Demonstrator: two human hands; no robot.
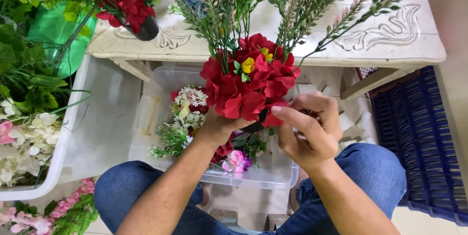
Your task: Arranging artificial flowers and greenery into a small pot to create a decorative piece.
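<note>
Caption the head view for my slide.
Left hand holds a red artificial flower arrangement over a clear plastic bin; right hand adjusts it.

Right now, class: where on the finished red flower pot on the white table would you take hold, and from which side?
Grip the small dark pot by its bare lower wall, coming from the table's front edge. It tilts, and red blooms and green stems spill over its rim, so a grasp from above would likely crush them.

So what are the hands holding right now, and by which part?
The left hand grips the red artificial flower arrangement from below, at its dark base. The right hand pinches at its lower right edge.
</note>
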